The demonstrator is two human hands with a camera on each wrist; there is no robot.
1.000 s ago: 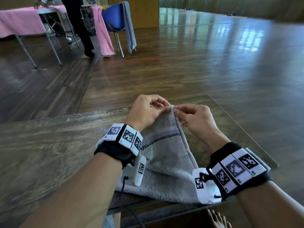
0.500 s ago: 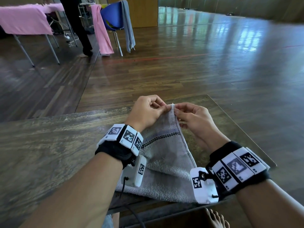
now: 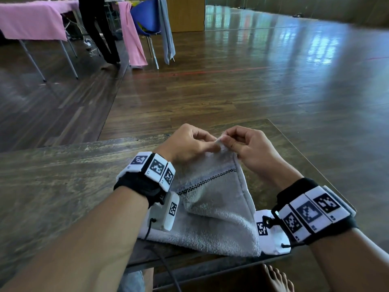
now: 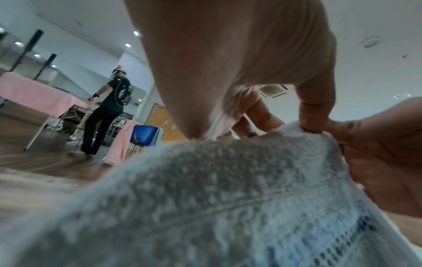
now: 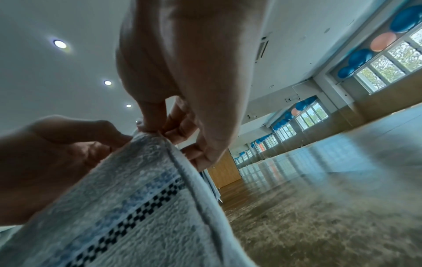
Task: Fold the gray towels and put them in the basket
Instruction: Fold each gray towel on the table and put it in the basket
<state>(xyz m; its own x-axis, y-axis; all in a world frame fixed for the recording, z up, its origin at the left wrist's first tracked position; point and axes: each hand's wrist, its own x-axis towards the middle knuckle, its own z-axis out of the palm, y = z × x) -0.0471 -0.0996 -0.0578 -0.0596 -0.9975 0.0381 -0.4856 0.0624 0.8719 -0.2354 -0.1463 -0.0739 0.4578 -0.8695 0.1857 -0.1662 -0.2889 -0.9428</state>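
A gray towel [image 3: 212, 209] with a black checkered stripe lies on the near edge of the wooden table [image 3: 63, 182], one corner lifted into a peak. My left hand [image 3: 189, 144] and right hand [image 3: 244, 144] meet at that peak, and both pinch the raised corner between thumb and fingers. In the left wrist view the towel [image 4: 217, 198] fills the lower frame, with my left hand [image 4: 228, 130] just above it. The right wrist view shows my right hand [image 5: 157, 130] pinching the hem of the towel [image 5: 128, 207]. No basket is in view.
The table's far edge and right corner [image 3: 271, 121] lie just beyond my hands. Across the wooden floor stand a pink-covered table [image 3: 33, 24], a blue chair [image 3: 145, 22] draped with pink and gray cloths, and a person [image 3: 99, 30]. My bare foot [image 3: 277, 279] shows below the table.
Both hands stay pinched on the towel corner. My right hand's fingers have curled in more tightly at the corner. The person in the background has shifted slightly.
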